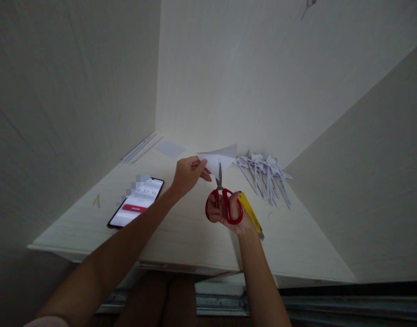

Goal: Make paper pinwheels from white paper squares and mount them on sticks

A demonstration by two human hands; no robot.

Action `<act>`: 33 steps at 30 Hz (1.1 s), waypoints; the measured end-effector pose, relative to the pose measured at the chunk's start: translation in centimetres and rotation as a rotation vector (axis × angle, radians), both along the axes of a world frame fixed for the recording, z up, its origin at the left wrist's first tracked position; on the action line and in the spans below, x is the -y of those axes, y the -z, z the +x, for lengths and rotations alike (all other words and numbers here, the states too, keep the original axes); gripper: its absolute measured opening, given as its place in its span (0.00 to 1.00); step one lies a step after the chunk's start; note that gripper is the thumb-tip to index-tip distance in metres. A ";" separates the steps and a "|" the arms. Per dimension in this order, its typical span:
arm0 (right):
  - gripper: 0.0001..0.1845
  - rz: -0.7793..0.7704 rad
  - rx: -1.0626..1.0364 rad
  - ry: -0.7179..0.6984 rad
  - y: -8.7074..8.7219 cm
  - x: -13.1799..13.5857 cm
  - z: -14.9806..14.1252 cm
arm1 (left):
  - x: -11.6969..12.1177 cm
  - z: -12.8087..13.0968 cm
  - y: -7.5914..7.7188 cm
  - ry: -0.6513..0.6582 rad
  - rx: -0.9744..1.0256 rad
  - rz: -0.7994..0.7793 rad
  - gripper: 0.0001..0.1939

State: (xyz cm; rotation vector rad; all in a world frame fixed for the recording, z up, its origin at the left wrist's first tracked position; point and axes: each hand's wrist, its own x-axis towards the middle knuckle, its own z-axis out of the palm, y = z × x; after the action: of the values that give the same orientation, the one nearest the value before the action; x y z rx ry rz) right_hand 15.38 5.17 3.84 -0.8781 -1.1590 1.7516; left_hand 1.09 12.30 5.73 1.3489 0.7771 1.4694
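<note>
Pinched by its left edge, a folded piece of white paper [225,156] is held up by my left hand [191,173] above the table. My right hand [230,213] has its thumb and fingers through the red handles of a pair of scissors [219,181]. The scissor blades point away from me and are parted, with one blade overlapping the lower part of the paper. Whether the paper lies between the blades is hard to make out. Beside my right hand, a yellow utility knife [251,211] lies on the table.
A pile of white paper shapes on thin sticks [264,175] lies at the right. A phone [138,202] showing a timer rests at the left. Paper strips [140,147] and a flat paper sheet [169,148] lie farther back. Walls enclose the white table [181,240].
</note>
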 end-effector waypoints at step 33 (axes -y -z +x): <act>0.30 0.011 0.095 -0.010 0.3 -0.3 0.2 | -0.4 -0.1 0.3 -0.003 -0.005 0.041 0.13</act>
State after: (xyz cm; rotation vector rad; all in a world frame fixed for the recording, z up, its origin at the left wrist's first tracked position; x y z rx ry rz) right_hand 15.59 5.48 3.54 -0.9590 -1.2349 1.7264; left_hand 1.00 12.70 5.45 1.3828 0.7561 1.4919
